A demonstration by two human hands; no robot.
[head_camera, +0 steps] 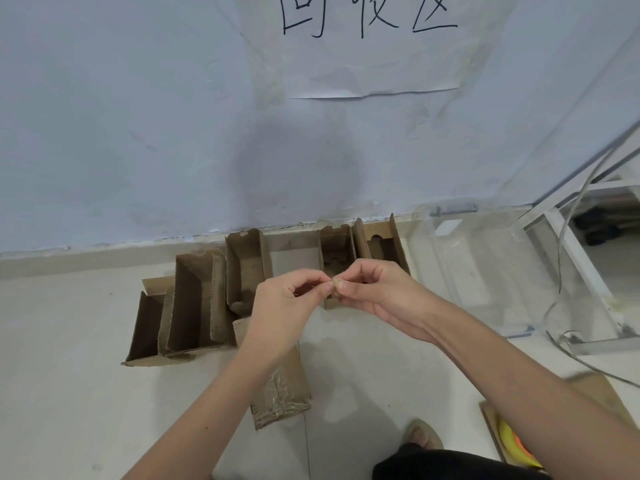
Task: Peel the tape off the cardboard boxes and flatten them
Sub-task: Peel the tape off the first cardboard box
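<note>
Both hands meet in mid-air over the floor. My left hand [291,299] and my right hand [374,289] pinch a small crumpled wad of tape [335,284] between their fingertips. Under my left forearm a flattened cardboard box [284,393] lies on the floor with tape residue on it. Several opened cardboard boxes stand along the wall: two on the left [194,306], one in the middle [246,268], two on the right [377,244].
A paper sign [370,46] with handwritten characters hangs on the wall. A clear plastic bin [485,265] stands to the right, with a white metal frame [585,268] and cables beyond it. Another cardboard box [498,434] with yellow items sits at the lower right by my foot [422,434].
</note>
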